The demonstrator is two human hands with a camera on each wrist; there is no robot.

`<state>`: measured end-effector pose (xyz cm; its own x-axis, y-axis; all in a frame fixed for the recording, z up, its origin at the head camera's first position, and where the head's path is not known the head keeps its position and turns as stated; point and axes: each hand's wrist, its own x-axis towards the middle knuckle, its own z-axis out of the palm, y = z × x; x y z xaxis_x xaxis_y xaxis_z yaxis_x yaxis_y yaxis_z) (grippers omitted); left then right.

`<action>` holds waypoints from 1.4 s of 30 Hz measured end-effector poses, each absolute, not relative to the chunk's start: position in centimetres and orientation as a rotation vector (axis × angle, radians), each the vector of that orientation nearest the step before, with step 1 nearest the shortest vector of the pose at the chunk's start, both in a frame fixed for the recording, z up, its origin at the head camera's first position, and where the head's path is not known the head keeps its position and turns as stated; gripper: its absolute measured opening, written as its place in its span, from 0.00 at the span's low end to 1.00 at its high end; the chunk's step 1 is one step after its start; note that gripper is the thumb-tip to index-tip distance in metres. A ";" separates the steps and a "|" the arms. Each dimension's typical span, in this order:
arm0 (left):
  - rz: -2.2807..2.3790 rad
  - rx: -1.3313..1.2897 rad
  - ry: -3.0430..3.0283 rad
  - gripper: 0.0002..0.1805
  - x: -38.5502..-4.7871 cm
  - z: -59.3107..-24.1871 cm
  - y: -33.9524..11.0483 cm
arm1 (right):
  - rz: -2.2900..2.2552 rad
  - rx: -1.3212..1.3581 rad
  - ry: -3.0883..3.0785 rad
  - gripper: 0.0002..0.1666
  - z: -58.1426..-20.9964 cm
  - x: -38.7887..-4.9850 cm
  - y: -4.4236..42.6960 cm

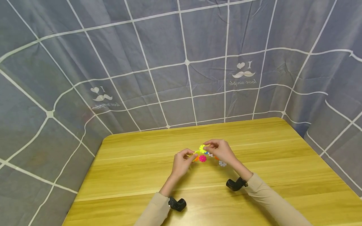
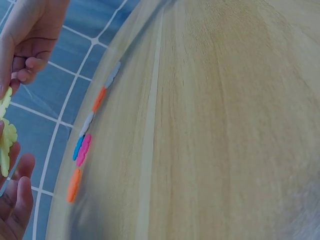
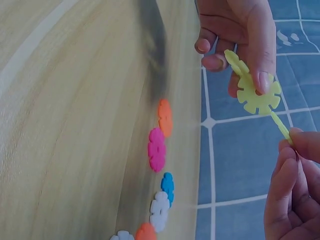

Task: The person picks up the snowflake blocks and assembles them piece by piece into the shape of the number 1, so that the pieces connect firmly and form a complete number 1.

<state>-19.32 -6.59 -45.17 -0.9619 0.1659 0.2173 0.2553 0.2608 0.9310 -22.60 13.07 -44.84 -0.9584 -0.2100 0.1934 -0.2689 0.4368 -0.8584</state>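
My left hand (image 1: pixel 181 164) pinches a yellow notched plastic disc (image 3: pixel 259 100), thumb flat on its face. A second yellow disc (image 3: pixel 235 62), seen nearly edge-on, joins it near those fingers. Between thumb and fingertips, my right hand (image 1: pixel 222 152) pinches another yellow disc (image 1: pixel 202 148), which faces the head view. In the right wrist view that disc is edge-on and meets the left hand's disc at its rim; whether their notches are locked I cannot tell. Both hands are raised above the tabletop. In the left wrist view the yellow discs are partly cut off.
Loose notched discs lie in a row on the wooden table (image 1: pixel 135 175): orange (image 3: pixel 165 118), pink (image 3: pixel 157 150), blue (image 3: pixel 168 189), white (image 3: pixel 159 212), another orange (image 3: pixel 146 232) and another white (image 1: pixel 222 163). A grey checked curtain (image 1: pixel 167 84) hangs behind the table.
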 end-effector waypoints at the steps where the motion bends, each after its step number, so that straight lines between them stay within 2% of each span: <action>1: -1.816 -0.396 -2.435 0.08 -19.6 -45.5 -6.5 | 1.586 0.435 -2.613 0.13 -44.8 -22.6 13.1; 9: -1.759 -0.374 -2.421 0.09 -21.3 -48.2 -6.3 | 1.619 0.416 -2.625 0.12 -44.4 -22.8 13.0; 22: -1.633 -0.467 -2.420 0.06 -21.4 -48.1 -6.0 | 1.691 0.407 -2.665 0.12 -43.6 -23.3 13.4; 31: -1.532 -0.431 -2.342 0.06 -21.1 -47.5 -5.4 | 1.754 0.327 -2.633 0.11 -42.9 -23.2 13.2; 42: -1.384 -0.456 -2.356 0.06 -21.1 -47.5 -5.2 | 1.734 0.365 -2.679 0.11 -42.9 -23.6 13.6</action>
